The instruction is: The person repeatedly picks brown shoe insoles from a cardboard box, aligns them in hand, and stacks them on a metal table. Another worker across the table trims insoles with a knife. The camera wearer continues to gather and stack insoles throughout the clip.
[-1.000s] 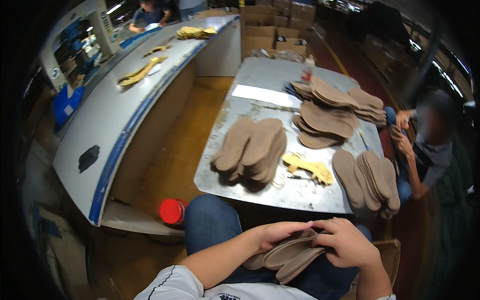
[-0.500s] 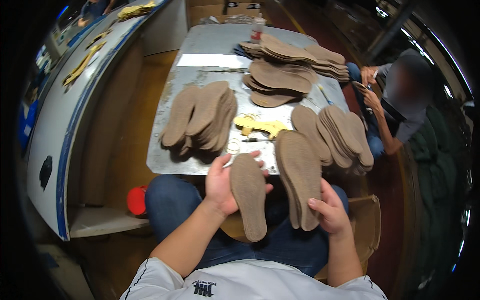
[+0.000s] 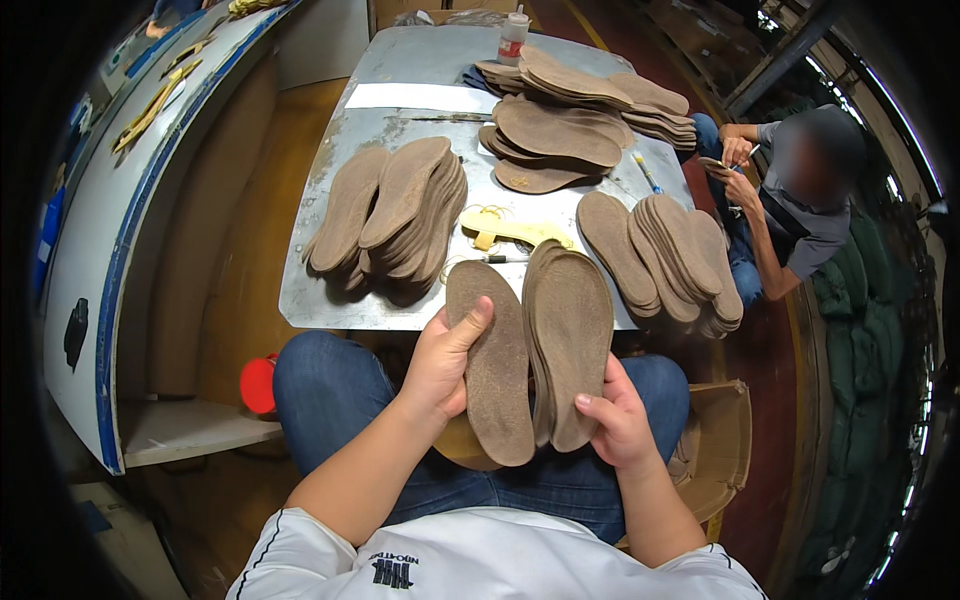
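Observation:
My left hand grips a single brown shoe insole, thumb across its face and fingers hidden behind it. A small stack of similar insoles is in my right hand, with the thumb on the top one near its lower end. Both are held upright side by side over my lap, at the table's near edge. Just beyond them on the metal table lies a yellow sole-shaped piece with loops of thin bands around it.
Insole piles stand at the table's left, back and right. A squeeze bottle, a white paper strip and a brush lie there too. At right, a co-worker handles a piece. A cardboard box sits beside my right knee.
The left hand's thumb has come over the front of the single insole, which has risen beside the stack. Both hands have moved slightly left, and my view has shifted a little.

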`<state>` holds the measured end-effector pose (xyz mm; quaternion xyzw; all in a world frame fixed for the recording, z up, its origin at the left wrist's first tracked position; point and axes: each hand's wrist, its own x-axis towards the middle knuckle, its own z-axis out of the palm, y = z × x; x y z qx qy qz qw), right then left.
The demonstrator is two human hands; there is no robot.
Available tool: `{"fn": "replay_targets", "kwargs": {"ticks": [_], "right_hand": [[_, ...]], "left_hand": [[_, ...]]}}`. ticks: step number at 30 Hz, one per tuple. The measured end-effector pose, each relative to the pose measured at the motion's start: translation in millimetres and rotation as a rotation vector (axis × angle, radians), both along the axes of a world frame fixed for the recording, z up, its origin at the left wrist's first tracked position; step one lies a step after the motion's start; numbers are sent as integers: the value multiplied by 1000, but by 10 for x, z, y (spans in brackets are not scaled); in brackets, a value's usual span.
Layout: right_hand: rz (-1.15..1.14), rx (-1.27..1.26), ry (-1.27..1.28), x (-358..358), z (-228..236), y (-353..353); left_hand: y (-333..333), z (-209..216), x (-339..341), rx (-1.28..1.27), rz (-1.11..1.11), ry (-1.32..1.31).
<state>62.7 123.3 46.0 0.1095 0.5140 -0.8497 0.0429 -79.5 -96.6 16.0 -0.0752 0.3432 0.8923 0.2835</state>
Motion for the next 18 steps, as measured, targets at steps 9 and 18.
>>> {"fn": "replay_targets", "kwargs": {"ticks": [9, 18], "right_hand": [[-77, 159, 22, 3, 115, 6], [63, 284, -20, 28, 546, -52]], "left_hand": [[50, 10, 15, 111, 49, -47], [105, 129, 23, 140, -39, -52]]}}
